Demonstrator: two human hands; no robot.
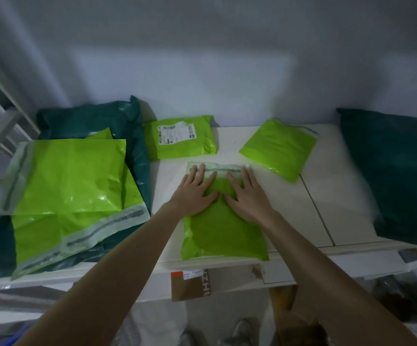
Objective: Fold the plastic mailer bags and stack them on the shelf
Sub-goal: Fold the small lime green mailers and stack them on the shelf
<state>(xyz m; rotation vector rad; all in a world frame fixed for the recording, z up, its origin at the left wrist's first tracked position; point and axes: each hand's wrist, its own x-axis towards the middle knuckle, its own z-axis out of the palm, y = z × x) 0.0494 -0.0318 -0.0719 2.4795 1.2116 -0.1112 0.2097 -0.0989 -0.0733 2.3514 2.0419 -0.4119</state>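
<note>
Hands, left (194,193) and right (248,196), press flat with straight fingers on the green mailer (223,231); smoothing toward its far adhesive flap (218,169) should expel air before creasing.

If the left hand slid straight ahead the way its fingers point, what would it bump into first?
Probably the green mailer with the white label. The left hand lies flat on the green mailer in front, fingers aimed away and slightly right. Past that bag's strip is a bare bit of shelf, then the labelled mailer.
</note>
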